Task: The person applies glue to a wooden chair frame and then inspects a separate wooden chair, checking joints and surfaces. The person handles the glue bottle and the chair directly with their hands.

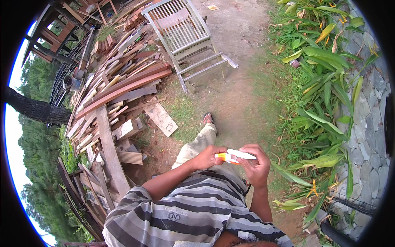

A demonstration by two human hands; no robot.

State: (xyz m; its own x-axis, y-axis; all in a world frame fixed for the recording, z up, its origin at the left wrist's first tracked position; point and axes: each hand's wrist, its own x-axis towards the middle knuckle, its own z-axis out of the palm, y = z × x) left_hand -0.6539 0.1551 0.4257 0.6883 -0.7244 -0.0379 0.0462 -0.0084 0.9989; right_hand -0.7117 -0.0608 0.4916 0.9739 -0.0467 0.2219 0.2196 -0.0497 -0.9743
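Observation:
In front of my body, both hands meet around small items. My left hand (207,158) is closed on one end of a small yellow, white and orange box (224,157). My right hand (257,165) pinches a slim white object with a rounded end (242,154), perhaps a small tube; its kind is not clear. The white object lies against the box's right end, and I cannot tell whether it is partly inside. My right thumb is close to the box's orange edge. The fingertips of my left hand are partly hidden.
A slatted wooden folding chair (185,41) stands ahead on the dirt path (242,82). Piled boards and timber offcuts (123,96) cover the left side. Leafy plants (325,119) and a stone-faced surface (366,136) line the right. A dark tree trunk (39,109) shows at far left.

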